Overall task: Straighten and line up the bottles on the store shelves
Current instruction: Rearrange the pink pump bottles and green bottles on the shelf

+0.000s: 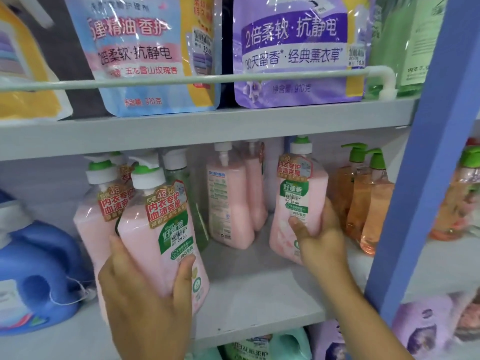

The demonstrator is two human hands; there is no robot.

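Pink liquid filled both bottles in hand. The left hand (145, 294) gripped a pink pump bottle (166, 229) near its base, thumb across the front label and fingers wrapped round the left side; this bottle leaned a little to the left at the front of the middle shelf (259, 294), just ahead of a second pink bottle (96, 211) of the same kind that stood touching it. The right hand (322, 240) held another matching pink bottle (298, 203) by its lower right side, thumb pressed on the label, the bottle tilted slightly and set further back on the shelf, well apart from the left one. Between them, toward the back, stood two pink bottles turned sideways (231, 198), showing their back labels, and a green-tinted bottle (181, 178) was partly hidden behind the left-hand bottle. Right of the right hand, orange bottles with green pumps (363, 198) stood close together beside the blue upright post (420, 178). A blue jug (33, 276) sat at the far left of the same shelf. On the shelf above, behind a white rail (233, 79), a blue-pink refill pouch (145, 55) and a purple refill pouch (293, 50) stood side by side
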